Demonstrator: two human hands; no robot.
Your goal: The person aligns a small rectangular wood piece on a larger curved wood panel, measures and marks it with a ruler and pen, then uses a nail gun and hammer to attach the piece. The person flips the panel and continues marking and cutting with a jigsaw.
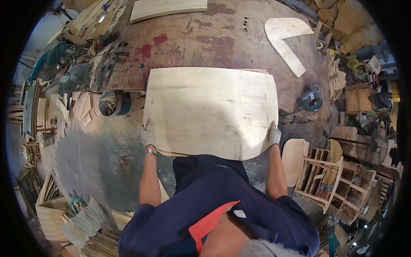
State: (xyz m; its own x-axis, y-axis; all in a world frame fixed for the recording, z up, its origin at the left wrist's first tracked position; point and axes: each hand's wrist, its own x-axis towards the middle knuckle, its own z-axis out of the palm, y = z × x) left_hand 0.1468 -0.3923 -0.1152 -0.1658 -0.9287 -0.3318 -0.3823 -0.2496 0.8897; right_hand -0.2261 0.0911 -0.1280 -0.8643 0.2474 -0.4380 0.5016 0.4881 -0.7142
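A wide pale wooden panel with a curved near edge lies flat in front of my body, its far part over the workbench. At its left edge is my left hand, in a light glove with bare fingertips, closed on the board with the thumb on top. My right hand, gloved alike, grips the opposite edge the same way. Slivers of more wood show beneath the panel at its far right and near left edges; how many boards lie there is hidden. The fingers under the panel are out of sight.
The stained workbench carries an angled wooden piece, a flat board and a blue power tool. Left of the panel stands a bucket of offcuts. Wooden frames and a rounded board sit at the right.
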